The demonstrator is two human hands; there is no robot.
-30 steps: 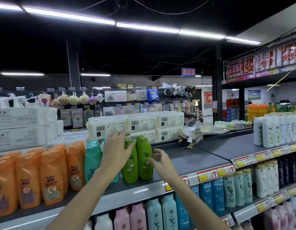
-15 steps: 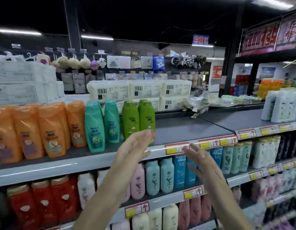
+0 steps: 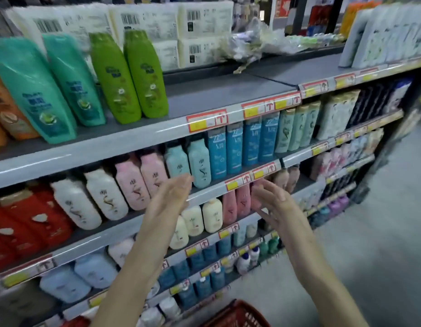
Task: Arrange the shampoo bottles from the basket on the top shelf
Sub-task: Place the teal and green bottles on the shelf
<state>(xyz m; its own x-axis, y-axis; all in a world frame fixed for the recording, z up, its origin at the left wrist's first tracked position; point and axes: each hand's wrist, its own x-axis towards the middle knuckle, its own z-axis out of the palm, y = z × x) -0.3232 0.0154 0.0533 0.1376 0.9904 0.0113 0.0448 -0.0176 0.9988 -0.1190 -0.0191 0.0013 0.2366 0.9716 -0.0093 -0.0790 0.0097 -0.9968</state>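
Two green shampoo bottles (image 3: 131, 74) stand upright on the top shelf (image 3: 204, 95), right of two teal bottles (image 3: 51, 83) and orange ones (image 3: 6, 109) at the far left. My left hand (image 3: 171, 197) and my right hand (image 3: 273, 201) hang empty in front of the middle shelves, well below the green bottles, fingers apart and palms facing each other. The rim of a red basket (image 3: 235, 312) shows at the bottom edge, between my forearms; its contents are hidden.
Right of the green bottles the top shelf is bare grey up to white bottles (image 3: 389, 34) at the far right. White packs (image 3: 143, 20) and a crumpled plastic bag (image 3: 247, 48) lie behind. Lower shelves hold pink, white, blue and red bottles. Grey aisle floor (image 3: 382, 232) lies right.
Both hands let go of the green bottles on the top shelf and dropped, empty, to the middle shelves. The view tilted downward, bringing the lower shelves and the red basket into sight.
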